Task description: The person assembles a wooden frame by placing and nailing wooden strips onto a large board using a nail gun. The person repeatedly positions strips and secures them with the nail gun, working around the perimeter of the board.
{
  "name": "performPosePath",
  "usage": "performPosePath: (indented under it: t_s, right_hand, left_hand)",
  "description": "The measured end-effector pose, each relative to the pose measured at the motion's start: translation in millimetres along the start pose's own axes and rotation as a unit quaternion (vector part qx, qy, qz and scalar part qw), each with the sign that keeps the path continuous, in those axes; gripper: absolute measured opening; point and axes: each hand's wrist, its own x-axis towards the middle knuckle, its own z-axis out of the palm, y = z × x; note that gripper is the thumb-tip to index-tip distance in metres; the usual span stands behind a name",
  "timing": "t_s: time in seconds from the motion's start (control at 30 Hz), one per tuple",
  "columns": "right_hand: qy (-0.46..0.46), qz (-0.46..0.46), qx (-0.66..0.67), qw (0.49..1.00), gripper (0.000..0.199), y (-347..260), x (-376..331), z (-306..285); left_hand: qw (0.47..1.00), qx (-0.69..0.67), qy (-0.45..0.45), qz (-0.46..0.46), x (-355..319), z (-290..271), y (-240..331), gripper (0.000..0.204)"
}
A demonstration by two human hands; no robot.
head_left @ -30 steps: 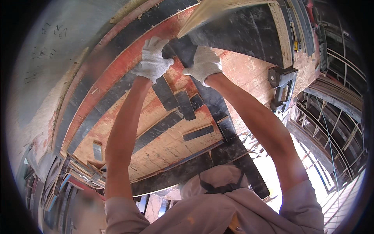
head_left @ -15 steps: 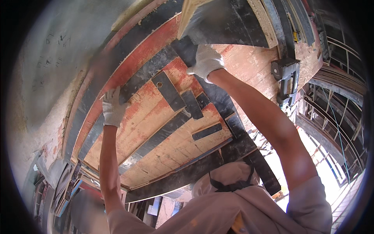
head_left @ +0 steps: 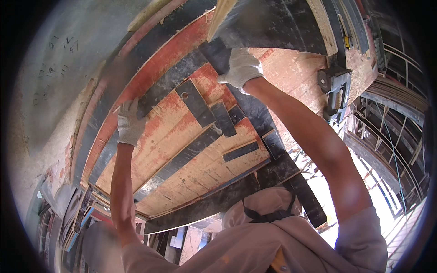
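Observation:
Both my hands wear white knit gloves. My left hand point(head_left: 130, 122) lies over a curved dark strip point(head_left: 105, 157) beside a raised red curved edge point(head_left: 152, 66), its fingers stretched out and thumb apart. My right hand point(head_left: 243, 69) rests on a long dark strip point(head_left: 248, 105), the thumb out to the left; its other fingers are partly hidden near a dark panel point(head_left: 277, 27) at the top. Between my hands is a worn red and tan wooden board point(head_left: 182, 132). On it lie a dark rectangular piece with a hole point(head_left: 195, 103) and several smaller dark pieces point(head_left: 223, 119).
A black tool-like object point(head_left: 336, 91) stands at the right of the board. Stacked boards and metal racks point(head_left: 387, 118) lie farther right. A grey wall point(head_left: 54, 77) rises at the left, with leaning planks point(head_left: 75, 218) below it. Someone in a cap point(head_left: 261, 207) is at the lower middle.
The dark panel at the top has shifted a little to the right, its end now closer to the upright strip there. My hands stay in nearly the same places.

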Motion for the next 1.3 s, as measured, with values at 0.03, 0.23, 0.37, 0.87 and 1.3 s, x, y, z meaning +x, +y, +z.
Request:
performPosePath:
  t_s: [0.03, 0.23, 0.37, 0.87, 1.3]
  right_hand:
    - [0.003, 0.0, -0.004, 1.0, 0.097, 0, 1, 1]
    - [0.012, -0.024, -0.012, 1.0, 0.102, 0, -1, 3]
    - [0.02, -0.032, -0.013, 0.999, 0.1, -2, -2, 0]
    - [0.019, 0.002, -0.005, 1.0, 0.099, -1, 0, 2]
    - [0.022, 0.011, -0.001, 1.0, 0.094, -1, 1, 5]
  left_hand:
    - [1.0, 0.003, -0.002, 0.0, 0, 0, 0, 0.087]
    - [1.0, 0.019, 0.006, 0.0, -2, 0, 0, 0.084]
    - [1.0, 0.02, 0.008, -0.019, 3, 0, -2, 0.087]
    - [0.975, -0.124, 0.172, 0.072, 142, 10, 174, 0.087]
    - [0.967, -0.151, 0.167, 0.12, 159, 8, 166, 0.066]
